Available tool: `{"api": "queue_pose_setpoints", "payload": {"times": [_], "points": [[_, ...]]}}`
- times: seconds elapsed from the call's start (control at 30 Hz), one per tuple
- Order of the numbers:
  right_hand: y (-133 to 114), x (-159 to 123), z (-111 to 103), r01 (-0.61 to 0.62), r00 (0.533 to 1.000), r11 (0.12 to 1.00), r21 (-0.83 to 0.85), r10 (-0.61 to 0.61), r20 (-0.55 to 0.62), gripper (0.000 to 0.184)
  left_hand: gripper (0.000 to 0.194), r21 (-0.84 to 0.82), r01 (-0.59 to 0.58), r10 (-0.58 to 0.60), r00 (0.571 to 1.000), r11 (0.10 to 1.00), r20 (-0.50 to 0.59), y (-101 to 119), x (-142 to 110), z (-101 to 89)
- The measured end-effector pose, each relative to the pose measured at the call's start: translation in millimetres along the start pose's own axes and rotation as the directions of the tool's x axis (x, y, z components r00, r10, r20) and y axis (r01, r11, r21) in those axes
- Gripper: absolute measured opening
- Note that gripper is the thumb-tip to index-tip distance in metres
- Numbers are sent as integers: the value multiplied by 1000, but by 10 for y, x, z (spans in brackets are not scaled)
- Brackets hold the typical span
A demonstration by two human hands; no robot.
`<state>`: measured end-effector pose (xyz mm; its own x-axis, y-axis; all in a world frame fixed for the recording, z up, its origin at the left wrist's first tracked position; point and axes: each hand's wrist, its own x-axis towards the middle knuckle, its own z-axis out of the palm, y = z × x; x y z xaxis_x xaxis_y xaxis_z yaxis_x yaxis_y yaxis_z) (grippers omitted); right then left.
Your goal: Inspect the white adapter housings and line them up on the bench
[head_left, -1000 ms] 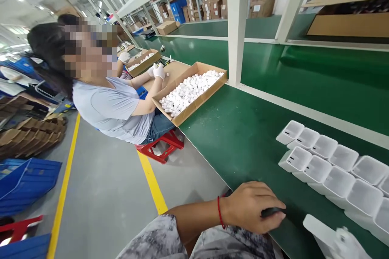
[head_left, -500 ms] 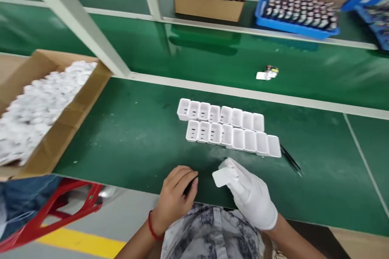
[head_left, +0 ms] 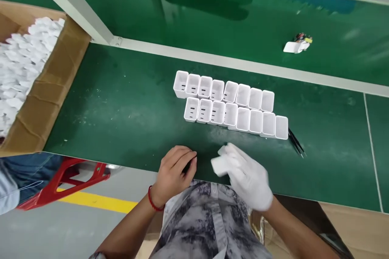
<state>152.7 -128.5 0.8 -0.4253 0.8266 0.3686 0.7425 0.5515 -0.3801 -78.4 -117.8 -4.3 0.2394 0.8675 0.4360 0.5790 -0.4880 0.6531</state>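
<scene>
Stretching across the view, the green table (head_left: 115,105) has its front edge close to the person's apron (head_left: 203,222), and a pale strip (head_left: 170,54) borders its far side. At the left stands a cardboard box (head_left: 48,85), filled with white pieces (head_left: 27,56). Between this box and the white cups (head_left: 231,115) lies a wide stretch of green surface. The cups stand in two rows, leaving a narrower band before the front edge. Above this band, the gloved right hand (head_left: 251,180) has thumb and fingers pressed together. The bare left hand (head_left: 175,166) curls near the edge; whether it holds something, I cannot tell. Black tweezers (head_left: 295,143) lie at the front row's right end. Smallest, the white part (head_left: 220,166) is pinched in the gloved fingers.
</scene>
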Motion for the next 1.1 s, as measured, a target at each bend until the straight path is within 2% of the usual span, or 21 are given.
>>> {"api": "queue_pose_setpoints", "payload": {"times": [0.07, 0.13, 0.2, 0.3, 0.33, 0.4, 0.47, 0.53, 0.6, 0.63, 0.7, 0.77, 0.83, 0.87, 1.0, 1.1], "points": [[7, 24, 6, 66, 997, 997, -31, -66, -26, 82, 18, 22, 15, -15, 1000, 1000, -3, -1, -7, -6], [-8, 80, -30, 98, 995, 995, 14, -98, -29, 79, 19, 22, 27, -28, 1000, 999, 10, 18, -2, -28], [-56, 153, -89, -1, 999, 988, 153, 7, -33, 69, 27, -7, 48, -48, 997, 999, 59, 69, 20, -53], [-177, 276, -143, -190, 977, 894, 405, 212, -11, 54, 65, -122, 105, -78, 975, 987, 210, 196, 89, -51], [-219, 320, -149, -202, 976, 857, 474, 218, 22, 51, 74, -157, 132, -92, 966, 979, 241, 241, 118, -34], [-289, 411, -163, -152, 988, 822, 549, 114, 104, 49, 72, -190, 198, -154, 962, 962, 223, 308, 171, 20], [-327, 493, -207, -59, 985, 858, 509, -33, 169, 47, 57, -214, 267, -237, 959, 940, 153, 330, 204, 80], [-327, 541, -292, 30, 976, 944, 327, -98, 194, 39, 43, -301, 323, -292, 945, 897, 146, 314, 208, 123], [-298, 535, -398, 82, 986, 990, 117, -98, 134, 30, 37, -418, 406, -353, 914, 813, 201, 290, 195, 141], [-278, 512, -448, 105, 990, 992, 72, -111, 89, 28, 37, -470, 452, -392, 892, 758, 226, 285, 189, 142], [-240, 441, -517, 127, 992, 981, 148, -126, -18, 26, 41, -547, 515, -455, 853, 659, 255, 297, 188, 132], [-218, 368, -527, 53, 996, 946, 320, -27, -84, 29, 45, -595, 508, -449, 855, 622, 260, 334, 204, 116], [-217, 318, -485, -79, 990, 896, 437, 122, -71, 33, 42, -605, 476, -395, 877, 639, 274, 375, 226, 107], [-222, 304, -455, -120, 986, 881, 458, 159, -48, 35, 42, -600, 458, -368, 888, 656, 275, 391, 234, 108], [-253, 296, -348, -68, 996, 897, 438, 86, -20, 47, 46, -586, 348, -261, 937, 732, 231, 398, 222, 152], [-264, 293, -309, -36, 998, 925, 377, 50, -26, 60, 53, -482, 248, -190, 968, 840, 166, 385, 201, 184]]}}
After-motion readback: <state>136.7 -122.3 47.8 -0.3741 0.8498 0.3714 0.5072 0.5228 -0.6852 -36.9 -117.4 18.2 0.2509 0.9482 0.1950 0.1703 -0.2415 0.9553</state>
